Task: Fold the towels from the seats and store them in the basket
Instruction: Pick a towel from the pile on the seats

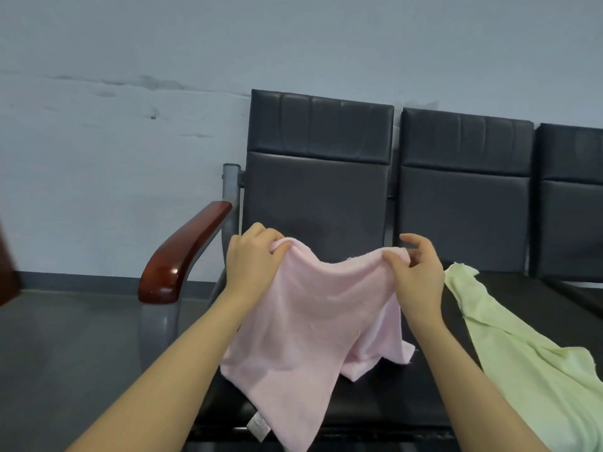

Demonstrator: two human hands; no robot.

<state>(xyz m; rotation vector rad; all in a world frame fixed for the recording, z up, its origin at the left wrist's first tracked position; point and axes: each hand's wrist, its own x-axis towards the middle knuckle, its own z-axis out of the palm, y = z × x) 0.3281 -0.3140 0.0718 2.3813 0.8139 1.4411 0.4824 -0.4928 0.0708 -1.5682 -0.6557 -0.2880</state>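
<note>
L hand [253, 257] — grip pinched on pink towel [303, 308] top edge, L corner | R hand [416, 272] — grip pinched on same edge, R corner | towel held up over leftmost seat [375, 399], lower part draped on it | green towel [535, 363] lies on next seat, R side.

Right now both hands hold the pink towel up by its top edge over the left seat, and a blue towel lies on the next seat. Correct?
Not quite. The head view shows the towel on the next seat is pale green, not blue. The rest stands: left hand and right hand hold the pink towel by its top edge.
</note>
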